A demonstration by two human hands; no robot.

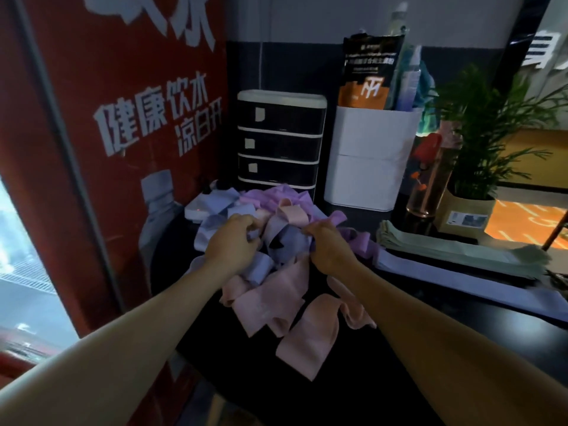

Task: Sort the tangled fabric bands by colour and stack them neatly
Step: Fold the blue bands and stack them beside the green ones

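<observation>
A tangled heap of fabric bands (pixel 276 241) in pale blue, purple and pink lies on the black table (pixel 430 318). Loose pink bands (pixel 307 333) spread toward the near edge. My left hand (pixel 232 241) has its fingers curled into a pale blue band at the heap's left. At the heap's right side, my right hand (pixel 330 244) pinches a blue-purple band. A flat stack of pale green bands (pixel 461 250) lies at the right, with a pale blue strip (pixel 461 275) laid flat just in front of it.
A small black drawer unit (pixel 281 139) stands behind the heap, with a white bin (pixel 368 161) holding packets and bottles beside it. A glass bottle (pixel 427 179) and a potted plant (pixel 479 155) stand at the right. A red poster panel (pixel 107 149) walls the left side.
</observation>
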